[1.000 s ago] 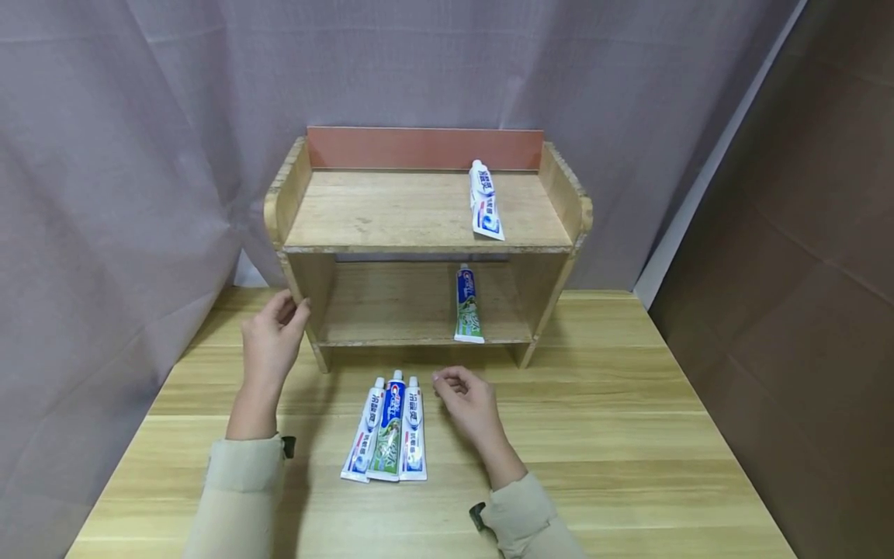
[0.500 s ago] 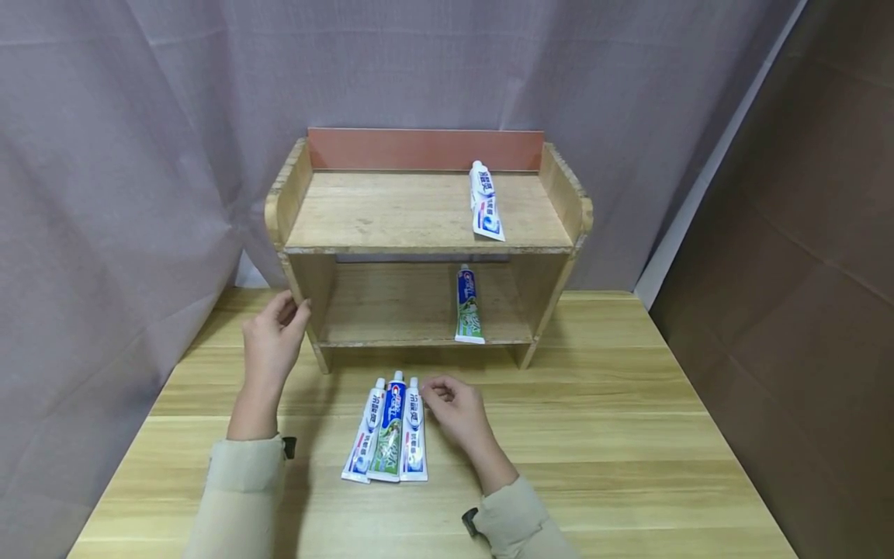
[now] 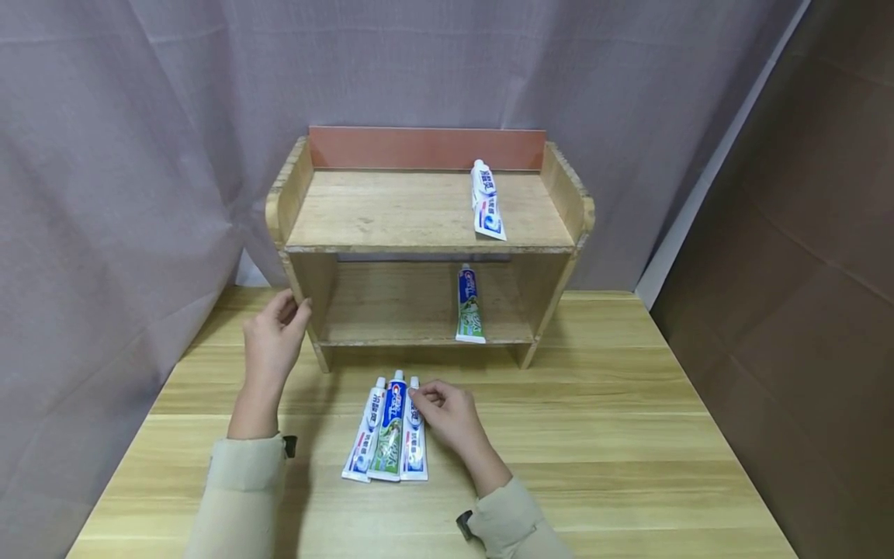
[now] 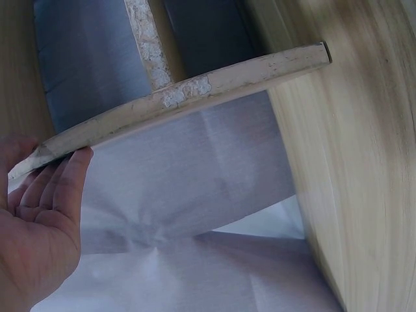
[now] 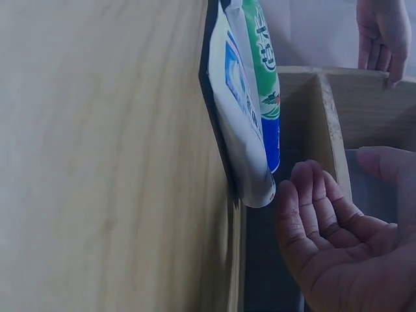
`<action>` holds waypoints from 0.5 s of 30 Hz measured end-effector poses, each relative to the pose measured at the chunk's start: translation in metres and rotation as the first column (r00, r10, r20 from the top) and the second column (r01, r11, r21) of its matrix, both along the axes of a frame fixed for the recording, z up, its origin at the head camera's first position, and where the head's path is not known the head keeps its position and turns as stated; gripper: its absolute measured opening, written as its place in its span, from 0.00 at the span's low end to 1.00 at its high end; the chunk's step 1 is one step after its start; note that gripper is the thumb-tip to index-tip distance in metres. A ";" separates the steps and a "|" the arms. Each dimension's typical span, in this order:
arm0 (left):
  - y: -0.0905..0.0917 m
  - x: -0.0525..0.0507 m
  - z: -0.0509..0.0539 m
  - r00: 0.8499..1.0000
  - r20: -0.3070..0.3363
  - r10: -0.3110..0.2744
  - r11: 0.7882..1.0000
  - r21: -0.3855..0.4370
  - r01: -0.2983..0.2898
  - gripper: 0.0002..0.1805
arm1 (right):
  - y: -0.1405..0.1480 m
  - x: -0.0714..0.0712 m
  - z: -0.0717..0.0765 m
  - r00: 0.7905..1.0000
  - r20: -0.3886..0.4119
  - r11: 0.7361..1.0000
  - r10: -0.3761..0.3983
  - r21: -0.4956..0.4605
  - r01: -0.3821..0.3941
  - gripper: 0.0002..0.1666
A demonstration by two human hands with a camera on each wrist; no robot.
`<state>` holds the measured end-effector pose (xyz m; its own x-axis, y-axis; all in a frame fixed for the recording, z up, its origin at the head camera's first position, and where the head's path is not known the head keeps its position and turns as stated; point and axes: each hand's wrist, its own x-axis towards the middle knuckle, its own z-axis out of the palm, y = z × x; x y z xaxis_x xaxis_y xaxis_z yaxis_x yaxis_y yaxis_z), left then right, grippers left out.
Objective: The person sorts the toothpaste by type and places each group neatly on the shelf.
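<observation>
Blue, white and green plastic toothpaste tubes (image 3: 388,446), three fanned together, lie at your twelve o'clock. At one o'clock your right hand (image 3: 448,417), loosely curved and empty, is just beside them. At eleven your left hand (image 3: 272,335) pinches the side of a pale wooden two-tier shelf (image 3: 391,210).

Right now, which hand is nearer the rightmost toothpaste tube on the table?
Right. The right hand is at that toothpaste tube, by its cap; the left hand is farther away, gripping the shelf.

Greyish cloth (image 3: 140,155) hangs behind the wood-grained table (image 3: 615,435), with brown, perhaps fabric, sheeting (image 3: 803,233) at right.
</observation>
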<state>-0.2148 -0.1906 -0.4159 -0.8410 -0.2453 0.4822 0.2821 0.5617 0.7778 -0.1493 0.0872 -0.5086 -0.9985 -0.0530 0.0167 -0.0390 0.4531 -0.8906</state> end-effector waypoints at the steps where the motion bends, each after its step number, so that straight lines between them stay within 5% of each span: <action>1: 0.000 0.000 0.000 1.000 -0.005 0.000 1.000 -0.002 0.000 0.16 | 0.000 0.000 0.000 1.000 0.008 1.000 0.001 0.007 -0.001 0.20; 15: 0.000 -0.001 0.000 1.000 -0.002 -0.001 1.000 0.012 0.001 0.15 | 0.000 -0.004 -0.005 0.996 0.094 0.997 -0.003 0.078 -0.004 0.21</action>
<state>-0.2157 -0.1907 -0.4159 -0.8404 -0.2502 0.4808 0.2839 0.5523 0.7838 -0.1538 0.0872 -0.5137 -0.9954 -0.0508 -0.0813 0.0431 0.5212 -0.8524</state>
